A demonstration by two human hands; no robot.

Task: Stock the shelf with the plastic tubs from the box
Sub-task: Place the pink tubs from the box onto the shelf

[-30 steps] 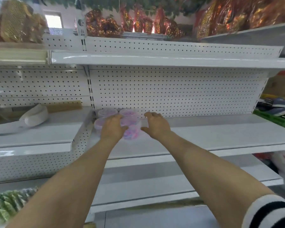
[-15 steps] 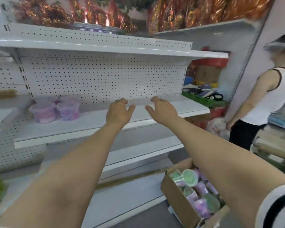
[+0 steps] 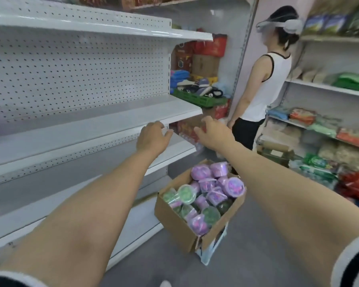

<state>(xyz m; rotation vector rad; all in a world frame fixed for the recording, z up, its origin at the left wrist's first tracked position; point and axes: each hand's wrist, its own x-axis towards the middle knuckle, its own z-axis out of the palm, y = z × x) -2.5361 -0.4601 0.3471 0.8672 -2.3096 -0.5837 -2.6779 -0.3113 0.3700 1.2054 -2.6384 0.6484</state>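
On the floor beside the shelf (image 3: 91,119), an open cardboard box (image 3: 174,222) holds round clear tubs (image 3: 233,186) with purple or green contents, loosely piled. The left hand (image 3: 152,137) and right hand (image 3: 212,133) hover empty, fingers loosely spread. Since half a second ago, both have drifted right, toward the shelf's end.

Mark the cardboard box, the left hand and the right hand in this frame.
cardboard box (image 3: 174,222): head view, bare side wall.
left hand (image 3: 153,137): head view, back of the hand.
right hand (image 3: 212,134): head view, back of the hand.
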